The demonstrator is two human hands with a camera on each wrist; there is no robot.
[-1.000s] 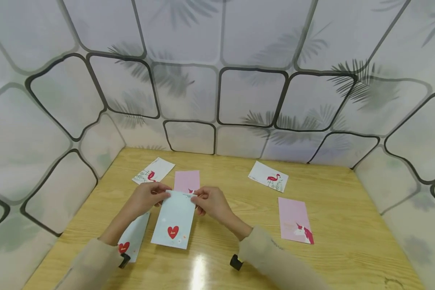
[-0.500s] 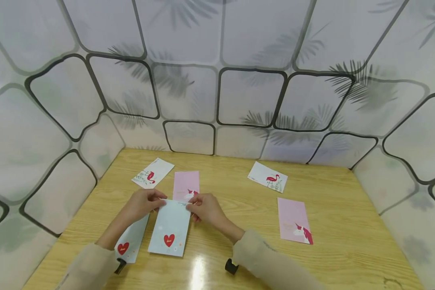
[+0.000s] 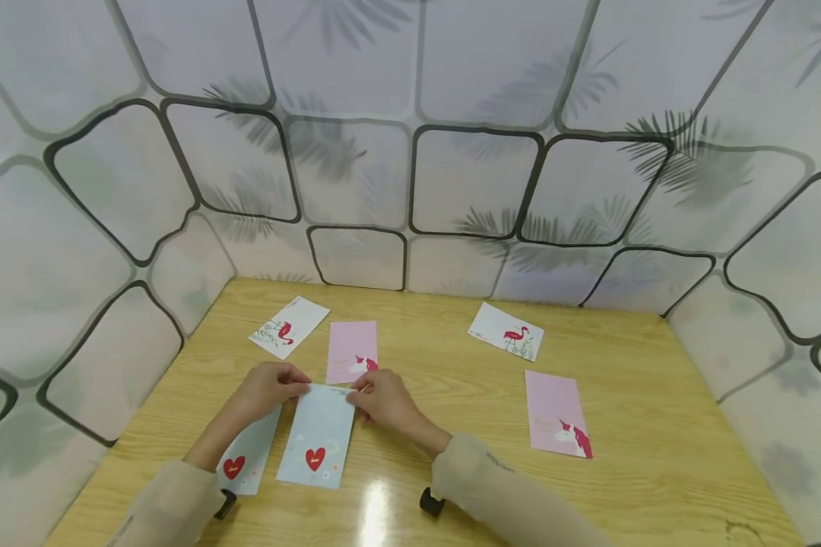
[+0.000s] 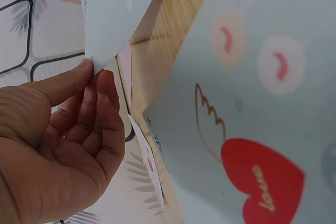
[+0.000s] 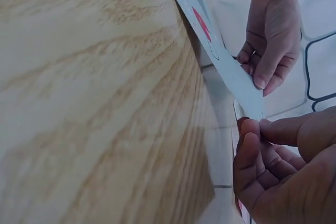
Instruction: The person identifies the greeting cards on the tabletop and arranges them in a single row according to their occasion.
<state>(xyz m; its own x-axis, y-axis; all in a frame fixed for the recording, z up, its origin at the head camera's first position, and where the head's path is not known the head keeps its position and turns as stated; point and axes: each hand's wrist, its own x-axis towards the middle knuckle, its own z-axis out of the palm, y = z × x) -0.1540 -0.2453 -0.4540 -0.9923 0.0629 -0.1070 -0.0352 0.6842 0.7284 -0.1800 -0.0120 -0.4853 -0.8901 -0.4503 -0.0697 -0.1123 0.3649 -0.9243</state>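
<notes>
A light blue card (image 3: 318, 433) with a red heart near its lower edge is held by its two far corners. My left hand (image 3: 268, 391) pinches the far left corner between thumb and fingers; the left wrist view shows this grip close up. At the far right corner my right hand (image 3: 386, 403) pinches the card the same way. In the right wrist view the card (image 5: 236, 77) slants over the table. A second blue heart card (image 3: 249, 456) lies under my left forearm, partly hidden by it. Just beyond the held card lies a pink unicorn card (image 3: 350, 346).
A white flamingo card (image 3: 289, 328) lies at the back left, another flamingo card (image 3: 506, 332) at the back right. A second pink unicorn card (image 3: 557, 414) is on the right. The wooden table (image 3: 451, 471) meets a patterned wall (image 3: 356, 258) at the back and sides.
Both hands have brought the held blue card nearer and slightly left, lower toward the table. More of the pink card behind it now shows. The other cards have stayed put.
</notes>
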